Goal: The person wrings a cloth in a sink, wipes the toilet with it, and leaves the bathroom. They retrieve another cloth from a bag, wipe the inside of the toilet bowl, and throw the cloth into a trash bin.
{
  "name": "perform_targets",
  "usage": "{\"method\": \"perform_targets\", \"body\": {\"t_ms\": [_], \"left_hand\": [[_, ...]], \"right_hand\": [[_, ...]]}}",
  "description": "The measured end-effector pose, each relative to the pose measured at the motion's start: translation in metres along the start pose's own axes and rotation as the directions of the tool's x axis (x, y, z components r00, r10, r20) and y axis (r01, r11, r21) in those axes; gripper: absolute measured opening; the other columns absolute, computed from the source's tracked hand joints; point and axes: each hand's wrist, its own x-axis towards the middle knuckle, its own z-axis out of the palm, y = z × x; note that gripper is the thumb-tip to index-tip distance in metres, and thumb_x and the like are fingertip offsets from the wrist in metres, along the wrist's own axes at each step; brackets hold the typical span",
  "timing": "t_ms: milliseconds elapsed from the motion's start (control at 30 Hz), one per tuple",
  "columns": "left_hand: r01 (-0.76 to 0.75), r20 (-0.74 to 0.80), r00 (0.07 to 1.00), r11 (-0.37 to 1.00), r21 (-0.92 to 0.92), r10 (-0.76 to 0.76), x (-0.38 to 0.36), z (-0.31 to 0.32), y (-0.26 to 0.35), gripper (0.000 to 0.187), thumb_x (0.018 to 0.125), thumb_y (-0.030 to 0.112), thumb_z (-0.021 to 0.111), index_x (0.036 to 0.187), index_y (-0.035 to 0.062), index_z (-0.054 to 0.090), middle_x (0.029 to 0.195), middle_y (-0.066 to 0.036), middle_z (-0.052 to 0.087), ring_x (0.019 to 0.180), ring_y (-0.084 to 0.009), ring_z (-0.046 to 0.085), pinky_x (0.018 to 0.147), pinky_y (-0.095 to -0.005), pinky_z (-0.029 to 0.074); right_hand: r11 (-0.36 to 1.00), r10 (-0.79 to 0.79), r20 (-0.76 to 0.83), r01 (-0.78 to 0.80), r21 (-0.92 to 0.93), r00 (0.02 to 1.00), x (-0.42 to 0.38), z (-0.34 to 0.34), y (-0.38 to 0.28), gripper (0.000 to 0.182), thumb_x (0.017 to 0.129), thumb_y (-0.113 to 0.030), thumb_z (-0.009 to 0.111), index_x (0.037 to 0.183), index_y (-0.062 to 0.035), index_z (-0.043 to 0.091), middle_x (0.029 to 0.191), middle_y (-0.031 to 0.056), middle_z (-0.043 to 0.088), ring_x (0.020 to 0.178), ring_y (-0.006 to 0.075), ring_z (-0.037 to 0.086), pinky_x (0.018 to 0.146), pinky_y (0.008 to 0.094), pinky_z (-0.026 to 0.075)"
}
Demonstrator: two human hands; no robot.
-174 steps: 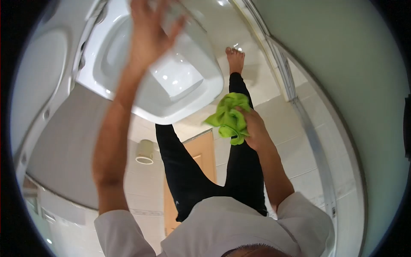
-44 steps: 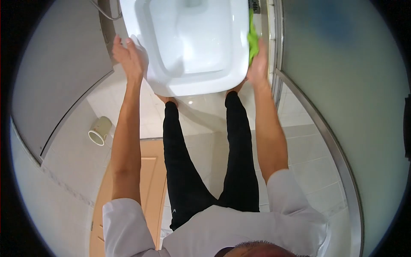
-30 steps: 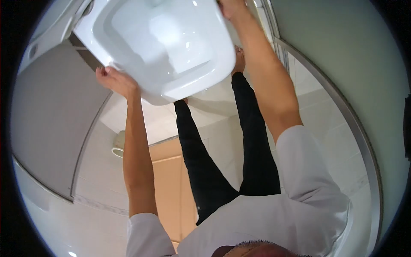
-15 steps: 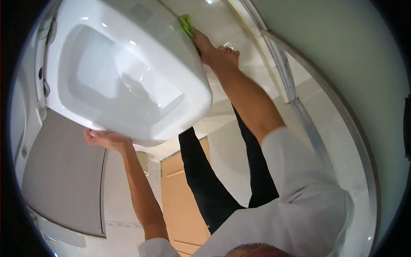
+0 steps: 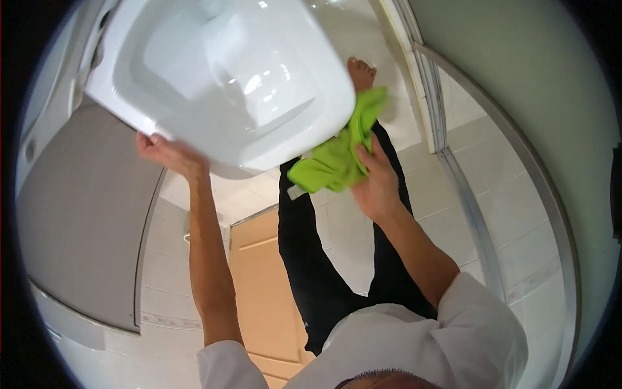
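Note:
The white toilet bowl [image 5: 259,159] fills the upper left of the view, with its rounded front edge towards me. My left hand [image 5: 172,155] is at its left side, fingers curled against the rim and partly blurred. A bright green cloth [image 5: 334,162] hangs crumpled by the front right edge of the bowl, one end raised and a pale tag at its lower left. My right hand [image 5: 379,185] is closed on the cloth's right part, thumb and fingers pressed on the fabric.
A grey panel [image 5: 84,214] stands at the left, and an orange-brown door [image 5: 265,279] shows beyond my legs. A metal-framed glass partition [image 5: 518,129] curves along the right. My bare foot [image 5: 361,73] is on the pale floor beside the bowl.
My right hand has come back from the bowl's far right side to its front with the cloth, which now hangs more spread out. The bowl and my left hand appear higher in view.

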Motion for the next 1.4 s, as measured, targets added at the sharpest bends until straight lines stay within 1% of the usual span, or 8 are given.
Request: {"method": "perform_targets", "body": {"t_ms": [367, 533, 733, 867, 1000, 1167, 1267, 1400], "left_hand": [[0.152, 0.507, 0.845, 0.986, 0.073, -0.168, -0.262, -0.072, 0.063, 0.033, 0.107, 0.021, 0.047, 0.133, 0.0019, 0.054, 0.137, -0.014, 0.049, 0.117, -0.0198, 0.049, 0.101, -0.0358, 0.04], [0.764, 0.299, 0.47, 0.214, -0.608, -0.83, -0.229, -0.068, 0.013, 0.042, 0.109, 0.045, 0.043, 0.121, 0.0059, 0.055, 0.104, -0.007, 0.063, 0.094, -0.0179, 0.06, 0.085, -0.0357, 0.05], [0.318, -0.16, 0.794, 0.624, -0.713, -0.587, -0.146, -0.001, 0.014, 0.057, 0.11, 0.043, 0.037, 0.154, 0.0061, 0.037, 0.15, -0.01, 0.044, 0.136, -0.0223, 0.042, 0.116, -0.0348, 0.029], [-0.028, 0.405, 0.285, -0.429, -0.903, -0.869, -0.207, 0.057, 0.07, 0.059, 0.11, 0.046, 0.035, 0.157, 0.0098, 0.032, 0.157, -0.007, 0.038, 0.143, -0.0207, 0.037, 0.121, -0.0377, 0.027], [-0.155, 0.568, 0.128, -0.582, -0.798, -0.813, -0.181, 0.071, 0.049, 0.056, 0.108, 0.043, 0.041, 0.156, 0.0149, 0.036, 0.147, -0.007, 0.052, 0.133, -0.0226, 0.052, 0.112, -0.0387, 0.044], [0.231, 0.173, 0.802, 0.029, -0.973, -0.572, -0.119, 0.041, -0.081, 0.052, 0.104, 0.032, 0.044, 0.153, 0.0124, 0.044, 0.146, -0.009, 0.053, 0.129, -0.0195, 0.053, 0.11, -0.0317, 0.041], [0.314, 0.202, 0.777, 0.088, -0.945, -0.596, -0.109, 0.076, -0.112, 0.053, 0.104, 0.033, 0.044, 0.153, 0.0121, 0.045, 0.149, -0.008, 0.051, 0.129, -0.0193, 0.051, 0.11, -0.0298, 0.038], [-0.255, 0.646, 0.406, -0.759, -0.6, -0.647, -0.165, 0.101, -0.064, 0.056, 0.107, 0.043, 0.041, 0.156, 0.0164, 0.04, 0.156, -0.007, 0.044, 0.137, -0.0218, 0.047, 0.118, -0.0331, 0.033]], "right_hand": [[0.728, 0.599, 0.041, -0.523, -0.444, 0.8, -0.048, -0.065, 0.108, 0.05, 0.107, -0.026, 0.045, 0.152, -0.0043, 0.04, 0.148, 0.0073, 0.051, 0.133, 0.0202, 0.051, 0.106, 0.0384, 0.048], [-0.454, 0.229, 0.332, 0.402, -0.795, 0.915, -0.05, 0.009, 0.079, 0.033, 0.104, -0.025, 0.056, 0.127, -0.0041, 0.066, 0.121, 0.0127, 0.07, 0.114, 0.0223, 0.063, 0.095, 0.0399, 0.05], [-0.369, -0.079, 0.575, 0.512, -0.776, 0.814, -0.031, 0.03, 0.057, 0.022, 0.098, -0.013, 0.063, 0.116, -0.0027, 0.069, 0.107, 0.0179, 0.07, 0.101, 0.0278, 0.065, 0.09, 0.0375, 0.05], [-0.653, 0.03, 0.358, 0.29, -0.7, 0.933, -0.061, -0.041, 0.052, 0.023, 0.096, -0.011, 0.063, 0.117, -0.0006, 0.066, 0.106, 0.0171, 0.066, 0.099, 0.0321, 0.062, 0.092, 0.0402, 0.048], [-0.724, 0.212, 0.42, 0.43, -0.539, 0.882, -0.083, -0.119, 0.039, 0.035, 0.095, -0.008, 0.064, 0.129, -0.0015, 0.06, 0.121, 0.0221, 0.06, 0.114, 0.0404, 0.053, 0.101, 0.0486, 0.043], [-0.865, 0.169, 0.372, 0.318, -0.388, 0.913, -0.072, -0.121, 0.067, 0.055, 0.095, -0.013, 0.068, 0.146, -0.0034, 0.048, 0.129, 0.0225, 0.055, 0.117, 0.0407, 0.05, 0.104, 0.0505, 0.042], [-0.901, 0.188, 0.323, 0.294, -0.32, 0.928, -0.069, -0.117, 0.049, 0.056, 0.096, -0.015, 0.067, 0.146, -0.0029, 0.046, 0.129, 0.0217, 0.054, 0.12, 0.04, 0.049, 0.104, 0.0511, 0.041], [-0.93, 0.249, 0.339, 0.321, -0.178, 0.908, -0.06, -0.11, 0.04, 0.055, 0.098, -0.021, 0.064, 0.146, -0.0019, 0.045, 0.13, 0.0225, 0.053, 0.12, 0.0401, 0.048, 0.104, 0.0501, 0.04]]}}
